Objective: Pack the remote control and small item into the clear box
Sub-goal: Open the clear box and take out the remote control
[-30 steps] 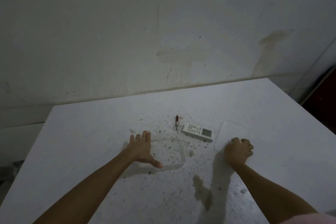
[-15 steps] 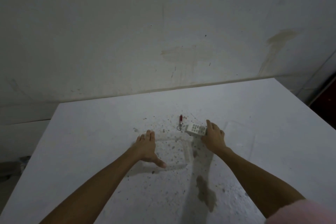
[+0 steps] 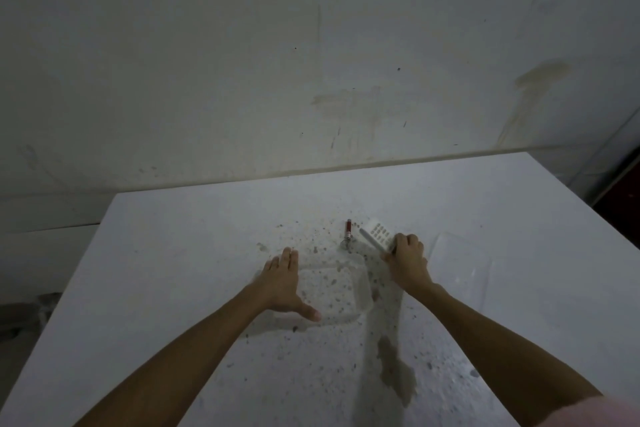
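Observation:
The clear box (image 3: 360, 291) sits open on the speckled white table (image 3: 173, 270), between my two hands. My left hand (image 3: 282, 282) lies flat against the box's left side with fingers spread. My right hand (image 3: 407, 262) grips the near end of the white remote control (image 3: 377, 234), which is tilted up off the table just beyond the box's far right corner. A small red keychain item (image 3: 348, 232) lies on the table left of the remote, apart from it.
The clear lid (image 3: 460, 270) lies flat on the table to the right of my right hand. A stained wall (image 3: 311, 62) rises behind the table's far edge. A dark stain (image 3: 394, 367) marks the table near me.
My right hand left the lid, moved left to the remote, closed on it and lifted its near end. My left hand stayed beside the box.

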